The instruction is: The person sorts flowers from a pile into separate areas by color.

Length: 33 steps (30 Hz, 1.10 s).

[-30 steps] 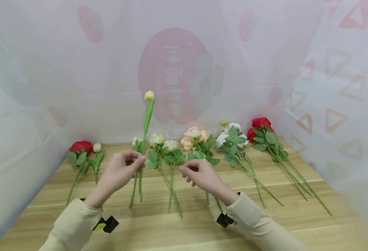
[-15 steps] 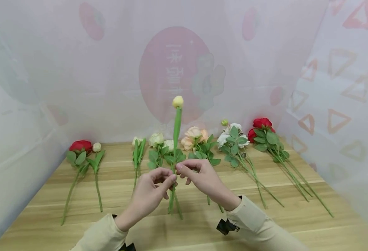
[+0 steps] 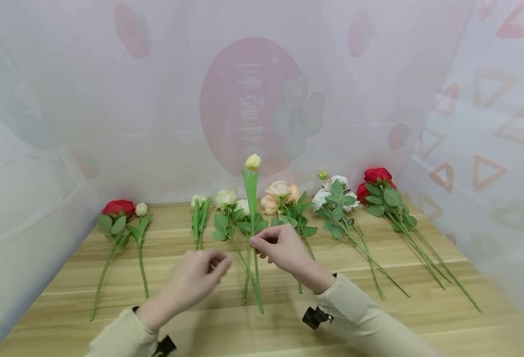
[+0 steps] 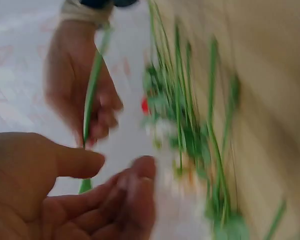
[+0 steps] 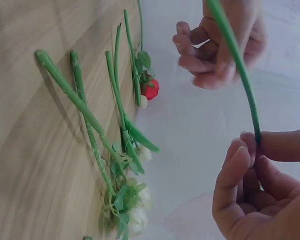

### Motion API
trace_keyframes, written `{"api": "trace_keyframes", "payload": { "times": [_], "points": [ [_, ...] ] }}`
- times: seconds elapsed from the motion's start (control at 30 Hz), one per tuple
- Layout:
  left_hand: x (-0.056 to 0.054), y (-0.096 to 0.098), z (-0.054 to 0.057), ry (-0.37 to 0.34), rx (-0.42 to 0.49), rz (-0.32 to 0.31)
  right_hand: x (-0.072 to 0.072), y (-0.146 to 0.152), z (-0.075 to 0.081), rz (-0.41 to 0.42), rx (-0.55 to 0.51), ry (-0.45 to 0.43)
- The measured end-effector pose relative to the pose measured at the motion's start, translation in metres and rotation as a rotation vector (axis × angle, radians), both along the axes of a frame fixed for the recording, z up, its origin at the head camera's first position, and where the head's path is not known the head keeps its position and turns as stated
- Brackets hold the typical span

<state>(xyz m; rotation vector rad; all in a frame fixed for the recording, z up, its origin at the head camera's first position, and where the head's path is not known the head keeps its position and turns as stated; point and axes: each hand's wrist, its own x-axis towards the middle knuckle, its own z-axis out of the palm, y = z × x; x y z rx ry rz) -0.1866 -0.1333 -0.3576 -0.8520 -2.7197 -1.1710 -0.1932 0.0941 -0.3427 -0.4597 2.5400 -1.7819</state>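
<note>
A yellow tulip [image 3: 253, 162] with a long green leaf stands upright above the table, its stem held by my right hand [image 3: 284, 248]. In the right wrist view, thumb and fingertips of the right hand [image 5: 260, 175] pinch the green stem [image 5: 242, 77]. My left hand [image 3: 195, 277] is apart from the stem, to its left, with relaxed fingers and nothing in them. In the left wrist view the left hand [image 4: 75, 190] looks blurred, its thumb and fingers spread apart. Behind the tulip lie pale roses [image 3: 224, 199], partly hidden by it.
On the wooden table [image 3: 226, 337], flowers lie in a row: a red flower [image 3: 119, 208] and a white bud [image 3: 141, 209] at left, pale tulips [image 3: 198, 201], peach roses [image 3: 277, 193], white roses [image 3: 321, 199], red roses [image 3: 378, 175]. A printed cloth [image 3: 168, 99] hangs behind.
The left hand carried the yellow tulip rightward to the right hand, which now pinches its stem. The left hand has let go and drawn back left. The tulip sits slightly lower.
</note>
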Motion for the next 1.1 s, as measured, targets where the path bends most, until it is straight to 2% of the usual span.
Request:
{"api": "trace_keyframes", "payload": {
  "times": [0.07,0.17,0.23,0.33,0.43,0.57,0.8,1.1],
  "points": [
    [-0.01,-0.022,0.002,0.026,-0.097,0.101,-0.008,-0.009,0.0,-0.02,0.027,-0.021],
    [-0.027,-0.06,0.005,0.018,-0.234,0.235,-0.02,-0.025,0.0,-0.041,0.045,-0.032],
    [-0.038,-0.083,0.008,-0.006,-0.299,0.301,-0.028,-0.038,0.001,-0.056,0.059,-0.035],
    [-0.049,-0.111,0.011,-0.043,-0.353,0.348,-0.039,-0.057,0.002,-0.062,0.103,-0.028],
    [-0.055,-0.129,0.014,-0.086,-0.378,0.353,-0.049,-0.075,0.001,-0.061,0.171,-0.04],
    [-0.059,-0.141,0.016,-0.116,-0.395,0.358,-0.064,-0.094,-0.003,-0.06,0.231,-0.084],
    [-0.059,-0.144,0.015,-0.161,-0.412,0.349,-0.082,-0.116,-0.021,-0.058,0.265,-0.171],
    [-0.057,-0.143,0.016,-0.176,-0.416,0.352,-0.089,-0.139,-0.028,-0.108,0.416,-0.148]
  ]
}}
